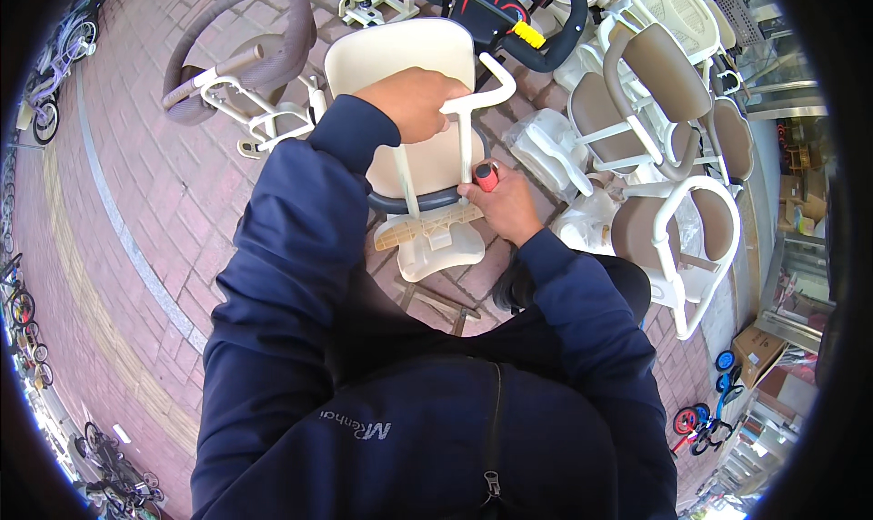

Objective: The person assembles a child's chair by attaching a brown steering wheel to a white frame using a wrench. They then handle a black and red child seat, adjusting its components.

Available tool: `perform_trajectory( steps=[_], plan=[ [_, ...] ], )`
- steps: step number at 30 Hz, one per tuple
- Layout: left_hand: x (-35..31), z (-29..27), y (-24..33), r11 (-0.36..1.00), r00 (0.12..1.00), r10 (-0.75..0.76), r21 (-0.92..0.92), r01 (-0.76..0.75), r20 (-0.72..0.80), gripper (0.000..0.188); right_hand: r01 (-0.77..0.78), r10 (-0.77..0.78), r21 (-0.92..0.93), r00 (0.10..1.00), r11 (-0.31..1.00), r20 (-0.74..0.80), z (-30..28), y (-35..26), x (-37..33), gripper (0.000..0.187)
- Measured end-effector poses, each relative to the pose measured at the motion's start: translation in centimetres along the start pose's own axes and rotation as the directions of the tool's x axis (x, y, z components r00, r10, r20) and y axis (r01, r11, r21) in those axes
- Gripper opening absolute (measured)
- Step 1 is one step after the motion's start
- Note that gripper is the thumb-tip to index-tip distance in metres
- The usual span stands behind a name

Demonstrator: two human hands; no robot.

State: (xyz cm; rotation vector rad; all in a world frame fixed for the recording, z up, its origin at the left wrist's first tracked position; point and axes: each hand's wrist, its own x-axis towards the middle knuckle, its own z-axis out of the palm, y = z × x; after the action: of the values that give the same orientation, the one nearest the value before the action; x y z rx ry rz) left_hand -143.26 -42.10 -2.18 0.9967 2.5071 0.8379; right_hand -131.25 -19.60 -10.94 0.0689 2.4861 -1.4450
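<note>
A cream child seat (400, 51) with a white tube frame (466, 142) stands on the paving in front of me. My left hand (414, 106) is closed around the frame's upper part, beside its bent white arm. Lower down on the right, my right hand (507, 206) grips a red-and-black screwdriver (486, 176), seen mostly as its handle; the tip is hidden. That hand's fingertips touch the frame's lower right tube. Across the tubes' lower ends lies a ribbed beige plastic bar (400, 235), above a pale footrest plate (446, 263).
Several brown-padded white seats (673, 74) crowd the right side, some with clear plastic wrap (546, 147). A seat with a padded grey hoop (300, 29) stands at left. A black seat with yellow grips (527, 34) is behind. A wooden piece (436, 302) lies below the footrest.
</note>
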Motion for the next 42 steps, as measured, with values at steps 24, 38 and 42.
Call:
perform_trajectory(
  steps=[24,38,42],
  plan=[
    [-2.6,-1.8,-2.2,0.989,0.994,-0.095,0.115,0.089,0.047,0.030,-0.109,0.093,0.138,0.988,0.984,0.121,-0.4,1.4,0.6,0.027],
    [-2.5,-1.1,-0.6,0.980,0.990,-0.141,0.145,0.135,0.029,0.025,-0.083,0.079,0.045,0.993,0.996,0.089,-0.9,-0.2,1.1,0.032],
    [-2.4,0.4,1.1,0.943,0.972,-0.195,0.249,0.222,-0.131,0.020,-0.144,0.140,0.062,0.988,0.988,0.062,-1.3,-0.6,1.0,0.032]
  ],
)
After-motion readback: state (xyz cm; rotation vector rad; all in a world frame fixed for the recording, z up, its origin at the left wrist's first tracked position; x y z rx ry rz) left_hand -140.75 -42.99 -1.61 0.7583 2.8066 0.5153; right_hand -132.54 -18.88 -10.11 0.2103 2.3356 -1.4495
